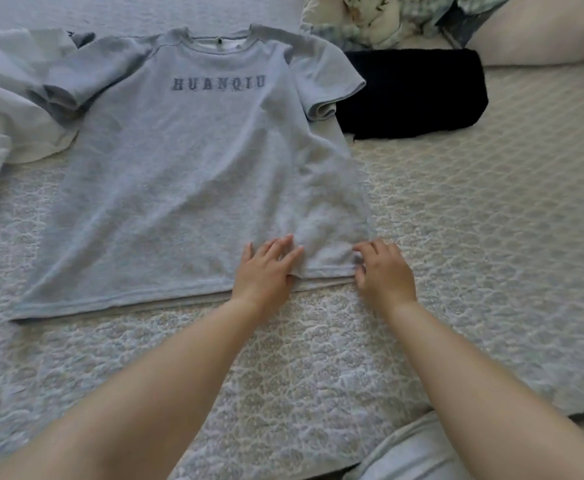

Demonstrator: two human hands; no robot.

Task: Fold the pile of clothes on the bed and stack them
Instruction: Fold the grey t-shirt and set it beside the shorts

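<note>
Grey tee (179,174) flat on bed (491,237), left hand (266,271) flat on hem, right hand (384,271) apparently pinching its corner

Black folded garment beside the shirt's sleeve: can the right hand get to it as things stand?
Probably yes. The right hand is at the grey T-shirt hem corner, and only bare bedspread lies between it and the black folded garment; it would need a long forward stretch.

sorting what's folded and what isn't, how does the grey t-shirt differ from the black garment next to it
The grey t-shirt lies spread open and face up, sleeves out; the black garment is folded into a compact block. The t-shirt is pale with printed lettering, the black garment dark and plain. The left hand and right hand touch the t-shirt's hem, not the black garment. Both lie on the bed.
</note>
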